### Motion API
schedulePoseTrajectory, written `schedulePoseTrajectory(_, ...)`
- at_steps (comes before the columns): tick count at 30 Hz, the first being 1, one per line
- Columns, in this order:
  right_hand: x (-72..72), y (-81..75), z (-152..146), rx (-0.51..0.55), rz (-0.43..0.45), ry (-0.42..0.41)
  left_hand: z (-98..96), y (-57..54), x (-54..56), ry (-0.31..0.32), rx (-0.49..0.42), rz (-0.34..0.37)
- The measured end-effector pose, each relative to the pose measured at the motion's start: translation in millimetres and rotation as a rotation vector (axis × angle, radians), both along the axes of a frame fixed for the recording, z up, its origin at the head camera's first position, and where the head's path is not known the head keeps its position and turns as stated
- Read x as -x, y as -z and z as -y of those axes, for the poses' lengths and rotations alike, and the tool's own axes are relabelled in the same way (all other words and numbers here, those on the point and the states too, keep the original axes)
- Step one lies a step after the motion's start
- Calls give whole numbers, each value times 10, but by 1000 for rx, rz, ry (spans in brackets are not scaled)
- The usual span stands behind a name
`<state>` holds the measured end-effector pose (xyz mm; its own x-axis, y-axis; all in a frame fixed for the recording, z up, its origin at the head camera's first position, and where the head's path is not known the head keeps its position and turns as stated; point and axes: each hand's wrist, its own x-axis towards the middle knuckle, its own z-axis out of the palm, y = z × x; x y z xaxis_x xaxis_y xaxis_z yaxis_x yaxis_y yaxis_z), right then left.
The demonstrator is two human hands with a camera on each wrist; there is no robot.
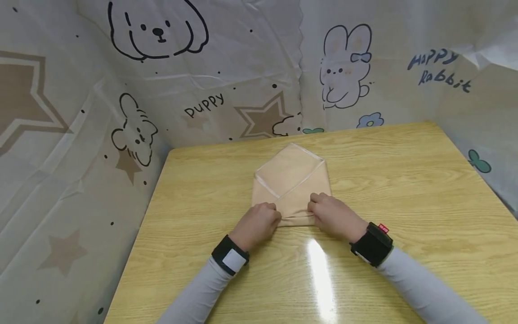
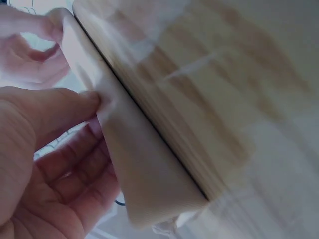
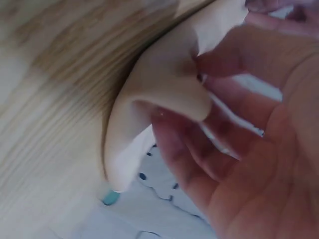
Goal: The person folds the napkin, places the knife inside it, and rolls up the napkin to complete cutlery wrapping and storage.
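Note:
A peach cloth (image 1: pixel 292 173) with pale edging lies folded on the table, its far end coming to a point and one flap edge running slantwise across it. At its near left corner my left hand (image 1: pixel 259 225) pinches the folded edge. My right hand (image 1: pixel 333 217) grips the same near edge farther right, and small creases run between the two hands. In the left wrist view the thumb presses on the cloth (image 2: pixel 134 149) with the fingers behind it. The right wrist view shows the cloth (image 3: pixel 164 74) bulging up between thumb and fingers.
The wood-grain table (image 1: pixel 194 189) has a bright glare streak near its front. A pale sheet printed with cartoon animals (image 1: pixel 251 67) hangs along the back and both sides. Each wrist wears a black strap (image 1: pixel 372 244).

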<state>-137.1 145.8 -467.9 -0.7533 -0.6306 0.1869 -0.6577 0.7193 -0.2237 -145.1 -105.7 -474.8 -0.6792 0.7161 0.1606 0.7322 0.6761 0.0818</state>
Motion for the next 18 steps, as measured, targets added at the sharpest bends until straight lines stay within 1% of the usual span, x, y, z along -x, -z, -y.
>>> schedulePoseTrajectory(2, -93, -15, 44, -14, -126, 14, 0, -7, 25, -6, -17, 39)
schedulePoseTrajectory(3, -140, -15, 64, -9, -168, 17, 0, -10, 38, -10, -24, 57)
schedulePoseTrajectory(4, -187, -14, 84, 1, -193, 15, -1, -15, 48, -17, -32, 78)
schedulePoseTrajectory(6, -267, -7, 120, 9, -213, 12, -5, -31, 65, -35, -47, 113)
schedulePoseTrajectory(8, -320, 24, 147, 5, -202, 17, -9, -40, 76, -63, -63, 143)
schedulePoseTrajectory(10, -340, 70, 165, -14, -189, 36, -14, -40, 82, -90, -77, 155)
schedulePoseTrajectory(12, -335, 108, 177, -28, -186, 59, -22, -31, 77, -112, -84, 144)
schedulePoseTrajectory(13, -326, 124, 182, -34, -190, 63, -26, -24, 71, -116, -80, 123)
schedulePoseTrajectory(16, -291, 153, 195, -49, -218, 69, -47, -5, 27, -99, -43, 19)
schedulePoseTrajectory(18, -275, 153, 209, -56, -234, 71, -60, 3, -26, -81, -13, -52)
